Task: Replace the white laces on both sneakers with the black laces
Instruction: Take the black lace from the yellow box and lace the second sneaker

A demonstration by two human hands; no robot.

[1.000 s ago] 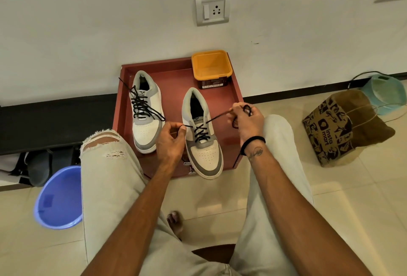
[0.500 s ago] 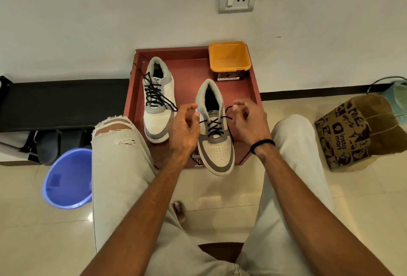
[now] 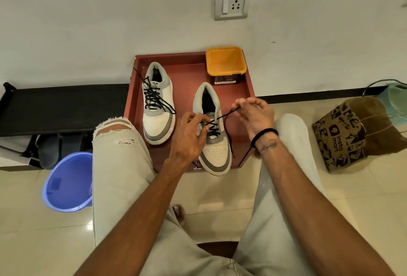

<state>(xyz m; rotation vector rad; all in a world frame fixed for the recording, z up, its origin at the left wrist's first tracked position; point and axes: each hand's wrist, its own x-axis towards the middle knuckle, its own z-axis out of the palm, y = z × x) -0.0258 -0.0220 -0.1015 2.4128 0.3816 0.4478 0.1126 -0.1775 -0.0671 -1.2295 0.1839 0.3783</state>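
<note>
Right sneaker (image 3: 214, 143): white and grey low-top with a perforated toe, standing on the red tray (image 3: 189, 70) at its near edge, toe toward the person; black lace (image 3: 213, 129) crosses its lower eyelets only.
Lace ends: one runs up to the right hand, taut; the other trails down the shoe's right side and over the tray's near edge.
Left sneaker (image 3: 157, 108): same colours, further back on the tray's left side — black lace threaded up its eyelets, loose ends lying across it and over the tray rim.
Left hand (image 3: 189, 136): fingertips curled in at the right sneaker's tongue, pinching the lace beside the eyelets.
Right hand (image 3: 253, 113): clenched on the lace end, holding it up to the right of the shoe; black band on the wrist.
Writing: tongue labels are partly covered — "elar" readable on the left shoe, "erro" on the right.
Paper bag (image 3: 343, 134): brown, printed "insta mart", on the floor at right.
Yellow tub (image 3: 225, 62): back right corner of the tray; its dark label is too small to read.
</note>
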